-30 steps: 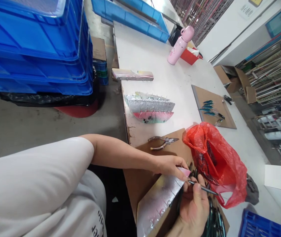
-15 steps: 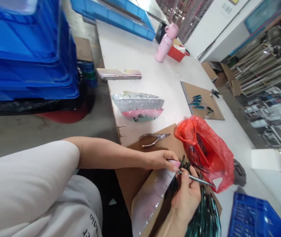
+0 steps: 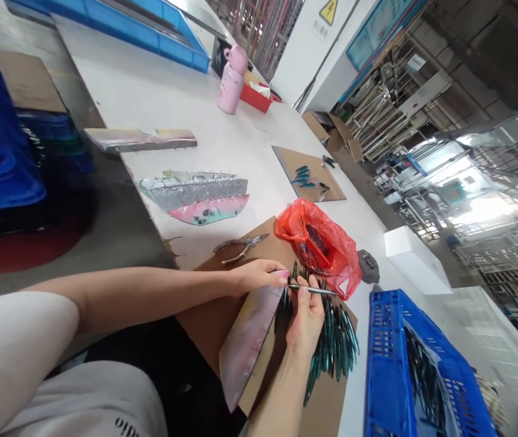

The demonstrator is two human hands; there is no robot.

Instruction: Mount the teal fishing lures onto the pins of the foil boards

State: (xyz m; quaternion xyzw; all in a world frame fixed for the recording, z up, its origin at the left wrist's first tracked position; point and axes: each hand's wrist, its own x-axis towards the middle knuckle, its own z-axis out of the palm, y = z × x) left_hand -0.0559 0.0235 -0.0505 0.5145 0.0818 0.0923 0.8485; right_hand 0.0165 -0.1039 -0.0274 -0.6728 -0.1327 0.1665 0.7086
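Workshop, head view: I look over a long, smooth white table point(image 3: 250, 155) with chipped edge paint; metal racking and a bright, hazy hall fill 1 to 3 o'clock.
Board: just below centre, towards 6 o'clock, a long, tapered pinned board point(image 3: 246, 355) with a glossy, foil-like pink and silver face lies over brown cardboard point(image 3: 332, 408); its long axis runs from 1 to 7 o'clock, pink tip at the upper end.
Left hand: I see the left hand point(image 3: 259, 277) nearly closed, thumb and fingers pinching that tip.
Right hand: the right hand point(image 3: 305, 311) has its fingers curled in, gripping a slender piece point(image 3: 320, 291), dark, glossy and pointed.
Slender piece: towards 5 o'clock, lying almost level, free end aimed at 3 o'clock; whether its other end touches the board I cannot tell.
Around the hands: metal pliers point(image 3: 241, 247) at 7 o'clock, a crinkled red plastic bag point(image 3: 338, 244) near 4, a heap of teal pieces point(image 3: 336, 346) at 5, a slotted blue crate point(image 3: 385, 367) beyond.
Writing: a yellow warning triangle point(image 3: 329, 11) with a lightning bolt at 1 o'clock, its caption too blurred for me; dark letters on the clothing point(image 3: 117, 394), partly cut off.
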